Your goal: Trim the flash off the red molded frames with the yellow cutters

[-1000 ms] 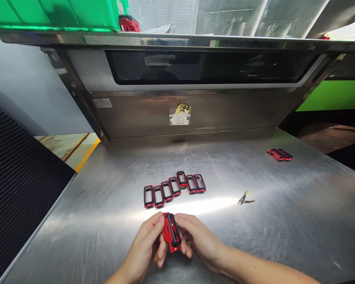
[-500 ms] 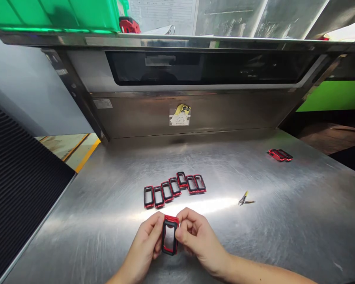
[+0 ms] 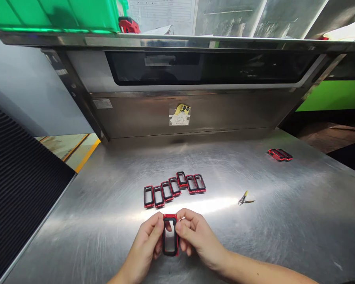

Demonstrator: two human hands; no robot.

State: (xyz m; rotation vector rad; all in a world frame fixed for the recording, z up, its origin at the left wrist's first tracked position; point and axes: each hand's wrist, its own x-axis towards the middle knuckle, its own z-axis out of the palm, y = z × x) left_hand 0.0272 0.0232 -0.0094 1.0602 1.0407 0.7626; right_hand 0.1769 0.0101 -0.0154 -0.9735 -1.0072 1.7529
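A red and black rectangular frame (image 3: 170, 252) with an open middle is held upright between my two hands, near the front of the metal table. My left hand (image 3: 146, 244) pinches its left side, thumb towards me. On the right side, my right hand (image 3: 199, 240) grips it with thumb and bent fingers. Just beyond the hands, several like frames (image 3: 167, 191) lie in a slanting row, mostly side by side. One frame in that row (image 3: 182, 178) sits a little farther back than its neighbours.
Small nippers (image 3: 245, 198) with a yellow handle lie open on the metal table (image 3: 272, 236), right of the row. More red and black frames (image 3: 280, 154) lie at the far right. A green bin (image 3: 53, 15) stands on the shelf above. A bagged yellow piece (image 3: 180, 115) hangs on the back panel.
The held frame has turned slightly and now faces me more squarely. My right fingers have shifted a little along its edge. The row and the nippers have stayed put.
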